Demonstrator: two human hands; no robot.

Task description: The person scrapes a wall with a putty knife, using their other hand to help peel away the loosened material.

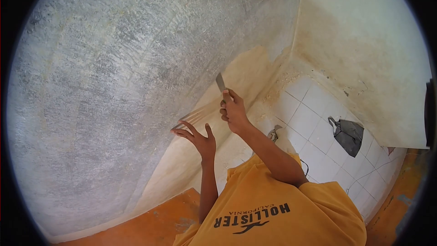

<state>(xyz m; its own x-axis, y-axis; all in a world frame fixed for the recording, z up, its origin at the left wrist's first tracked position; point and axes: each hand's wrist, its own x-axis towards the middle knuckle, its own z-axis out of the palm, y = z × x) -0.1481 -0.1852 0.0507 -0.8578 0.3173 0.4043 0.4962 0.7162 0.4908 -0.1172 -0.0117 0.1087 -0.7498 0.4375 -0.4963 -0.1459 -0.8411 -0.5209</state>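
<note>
My right hand (234, 113) is closed around the handle of a scraper (220, 81), its flat metal blade pointing up and left close to the wall. To the lower left, my left hand (197, 142) has its fingers spread, with the fingertips at the wall surface. Both hands are beside the boundary between the rough, mottled grey wall coating (118, 73) and a smoother beige patch (248, 66) lower down. Dark and light streaks run over the wall just above my left fingertips.
A stained cream wall (355, 41) meets the grey one at a corner on the right. White floor tiles (314, 130) carry a black plastic bag (349, 136) and a thin wire. Crumbled debris lies near the corner. Orange flooring (170, 214) borders the tiles.
</note>
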